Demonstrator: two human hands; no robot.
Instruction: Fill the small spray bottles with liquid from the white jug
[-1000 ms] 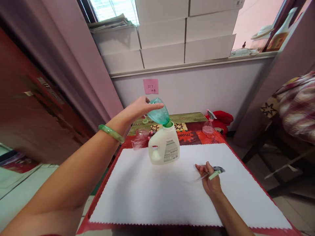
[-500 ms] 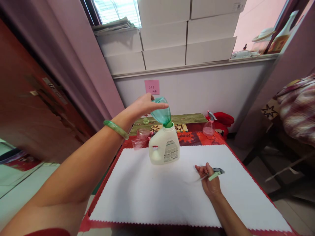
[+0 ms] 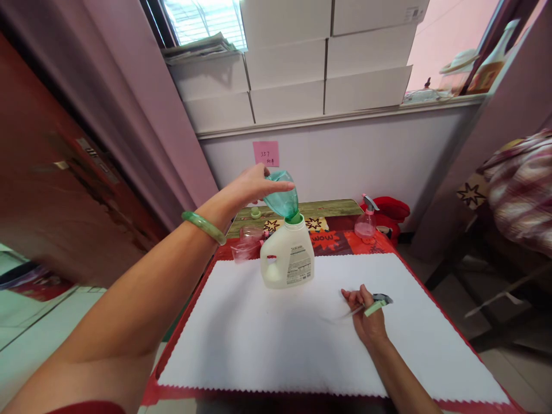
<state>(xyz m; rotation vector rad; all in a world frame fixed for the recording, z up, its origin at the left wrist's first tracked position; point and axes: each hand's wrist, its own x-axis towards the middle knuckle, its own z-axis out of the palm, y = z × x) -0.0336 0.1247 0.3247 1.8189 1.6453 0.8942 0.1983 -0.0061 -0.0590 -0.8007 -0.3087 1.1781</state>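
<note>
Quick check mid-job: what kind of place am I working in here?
Probably a room in a home rather than a workshop: a striped, crumpled blanket lies at the right, plain white cardboard boxes are stacked along the windowsill, and the small table wears a red patterned tablecloth.

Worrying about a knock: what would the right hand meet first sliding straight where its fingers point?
Likely only bare white mat, passing just right of the white jug; depth is unclear.

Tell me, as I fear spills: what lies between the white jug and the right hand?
In the head view, only bare white mat lies between the white jug and the right hand, which holds a sprayer head.
</note>
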